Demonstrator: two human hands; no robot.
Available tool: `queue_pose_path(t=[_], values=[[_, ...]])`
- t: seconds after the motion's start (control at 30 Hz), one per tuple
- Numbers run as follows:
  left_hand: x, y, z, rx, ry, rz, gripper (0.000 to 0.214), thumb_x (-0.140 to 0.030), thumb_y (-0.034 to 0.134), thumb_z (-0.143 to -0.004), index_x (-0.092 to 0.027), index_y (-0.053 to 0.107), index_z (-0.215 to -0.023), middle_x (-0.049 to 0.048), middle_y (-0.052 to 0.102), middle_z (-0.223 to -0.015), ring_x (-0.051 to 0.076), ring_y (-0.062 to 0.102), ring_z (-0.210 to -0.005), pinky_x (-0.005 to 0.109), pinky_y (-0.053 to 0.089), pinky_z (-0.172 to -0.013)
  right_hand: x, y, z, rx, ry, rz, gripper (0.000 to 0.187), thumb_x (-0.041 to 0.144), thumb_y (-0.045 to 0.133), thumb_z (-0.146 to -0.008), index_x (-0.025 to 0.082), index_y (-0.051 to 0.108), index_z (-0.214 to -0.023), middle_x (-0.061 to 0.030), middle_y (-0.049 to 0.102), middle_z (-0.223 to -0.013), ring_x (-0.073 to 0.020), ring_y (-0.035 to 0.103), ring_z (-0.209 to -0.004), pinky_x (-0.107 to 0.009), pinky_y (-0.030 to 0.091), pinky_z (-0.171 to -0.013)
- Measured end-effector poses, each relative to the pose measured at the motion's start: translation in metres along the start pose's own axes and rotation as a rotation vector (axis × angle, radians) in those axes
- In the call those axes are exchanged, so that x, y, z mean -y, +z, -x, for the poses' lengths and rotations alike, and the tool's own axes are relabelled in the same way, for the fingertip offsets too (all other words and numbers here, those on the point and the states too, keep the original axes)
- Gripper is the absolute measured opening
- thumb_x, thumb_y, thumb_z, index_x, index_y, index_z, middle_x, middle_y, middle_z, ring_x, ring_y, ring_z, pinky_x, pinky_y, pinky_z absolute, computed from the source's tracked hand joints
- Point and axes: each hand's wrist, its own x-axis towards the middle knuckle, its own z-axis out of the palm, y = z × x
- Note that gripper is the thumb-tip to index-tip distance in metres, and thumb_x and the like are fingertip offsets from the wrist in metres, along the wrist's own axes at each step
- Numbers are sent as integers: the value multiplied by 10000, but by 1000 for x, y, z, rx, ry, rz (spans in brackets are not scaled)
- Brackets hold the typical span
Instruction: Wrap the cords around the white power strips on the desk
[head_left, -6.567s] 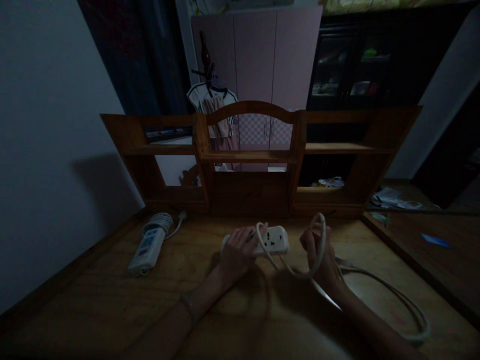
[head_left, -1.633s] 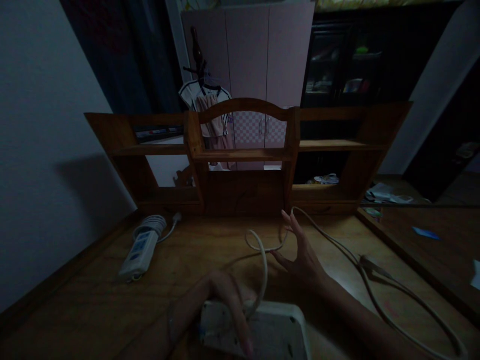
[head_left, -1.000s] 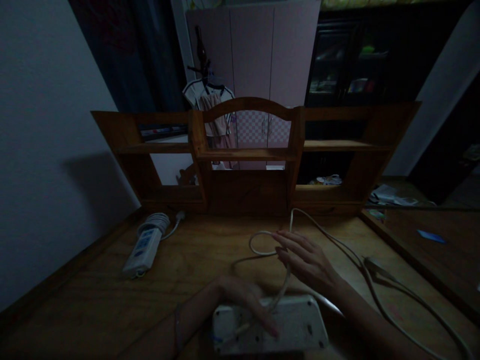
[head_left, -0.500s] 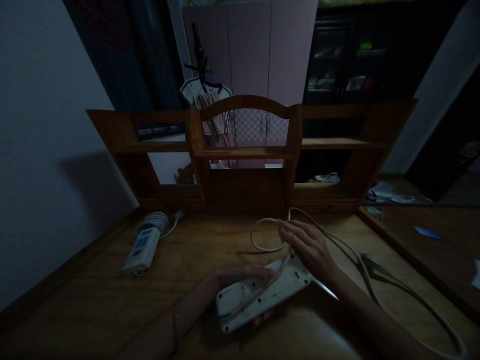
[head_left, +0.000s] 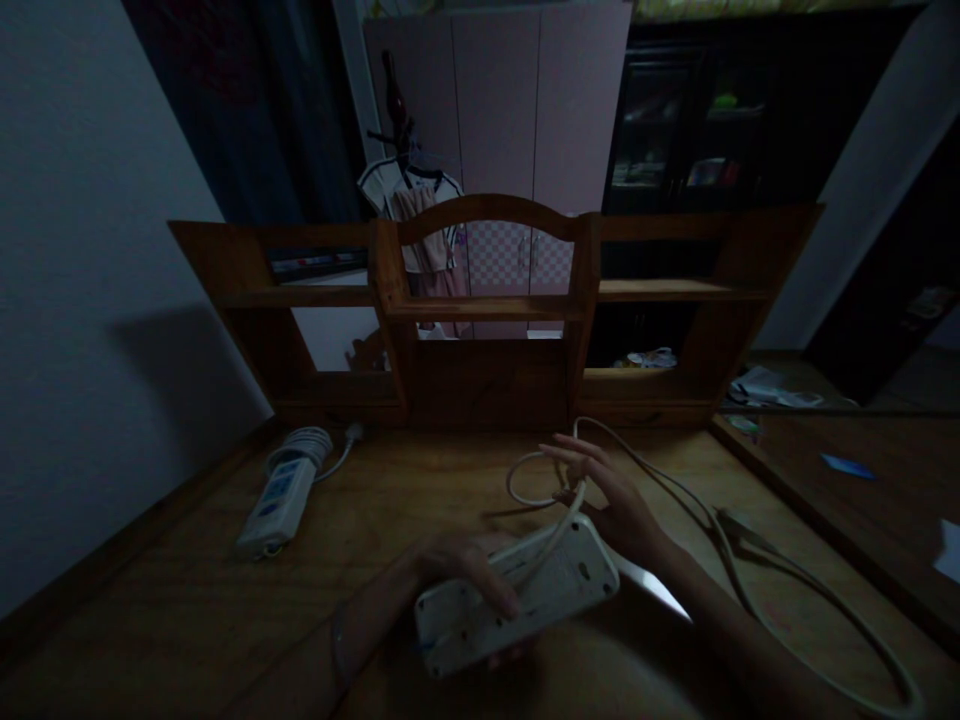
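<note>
My left hand (head_left: 461, 572) grips a white power strip (head_left: 525, 600), held back side up just above the wooden desk (head_left: 390, 500). Its white cable (head_left: 787, 580) runs across the strip's back, loops near my right hand (head_left: 607, 495), and trails off in a wide curve to the right. My right hand hovers beyond the strip with fingers spread, the cable loop threading between or under the fingers. The room is dim.
A second white power strip (head_left: 277, 495) with its coiled cord lies at the desk's left. A wooden shelf unit (head_left: 487, 310) stands along the desk's far edge. A side table with papers (head_left: 772, 385) sits at the right, and a wall runs along the left.
The strip went from resting face-up far out to being drawn close and turned back side up. In the last half second my right hand lifted, spreading its fingers, and the loop shifted slightly.
</note>
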Motion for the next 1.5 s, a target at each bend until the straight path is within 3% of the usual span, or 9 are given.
queue_pose_path(t=[0.17, 0.37, 0.5, 0.63, 0.8, 0.9, 1.03, 1.27, 1.5], values=[[0, 5, 4, -128, 242, 60, 517, -347, 692, -690, -150, 541, -1143, 90, 660, -842, 172, 628, -645, 276, 509, -562, 3, -6, -1, 36, 237, -378, 155, 349, 496, -935, 223, 554, -1004, -45, 635, -1014, -185, 612, -945, -317, 496, -813], [-3, 6, -8, -182, 403, 24, 642, -512, 689, -709, -109, 526, -1181, 107, 634, -834, 175, 613, -676, 252, 498, -551, 9, -9, -4, -77, 292, -352, 186, 344, 456, -959, 206, 575, -926, -12, 580, -856, -145, 548, -805, -254, 433, -731], [11, -11, -7, -214, 356, 70, 776, -708, 555, -726, -84, 532, -1188, 140, 643, -915, 195, 621, -738, 291, 509, -620, 14, -7, -3, -143, 312, -337, 198, 343, 453, -961, 209, 598, -965, -23, 599, -891, -150, 547, -813, -257, 417, -718], [22, -22, -4, -144, 256, 129, 756, -715, 437, -794, -70, 552, -1171, 143, 642, -942, 203, 636, -741, 313, 511, -640, 12, -5, 1, -164, 343, -407, 208, 349, 447, -963, 215, 601, -1005, -18, 587, -867, -142, 526, -775, -252, 408, -689], [15, -9, -14, 55, 279, 122, 719, -635, 561, -755, -63, 543, -1190, 153, 665, -931, 249, 660, -812, 360, 518, -725, 9, -6, 1, -134, 318, -481, 189, 324, 437, -970, 211, 588, -974, -5, 543, -818, -129, 501, -739, -241, 407, -681], [13, -3, -18, 91, 318, 111, 695, -573, 575, -754, -51, 531, -1210, 197, 661, -1026, 298, 652, -922, 420, 491, -818, 11, -7, 0, -87, 288, -506, 189, 304, 428, -974, 202, 583, -936, -10, 546, -840, -133, 526, -783, -246, 417, -726], [20, -7, -16, 158, 250, 143, 832, -738, 447, -744, -20, 591, -1139, 194, 668, -991, 293, 650, -891, 417, 484, -813, 11, -6, 1, -10, 262, -530, 196, 292, 424, -976, 198, 583, -910, -10, 553, -850, -138, 542, -832, -258, 419, -789], [27, -12, -11, 140, 206, 160, 893, -786, 327, -766, -12, 614, -1106, 178, 670, -929, 274, 647, -840, 397, 495, -761, 7, -3, 5, 53, 251, -492, 182, 303, 453, -966, 203, 602, -930, -18, 582, -868, -152, 566, -867, -278, 424, -816], [19, -5, -6, -24, 219, 76, 676, -625, 535, -784, -56, 579, -1147, 144, 673, -892, 246, 642, -761, 363, 495, -665, 11, 4, 6, -4, 247, -482, 156, 305, 495, -947, 214, 621, -963, -22, 598, -882, -145, 582, -828, -262, 442, -743]])
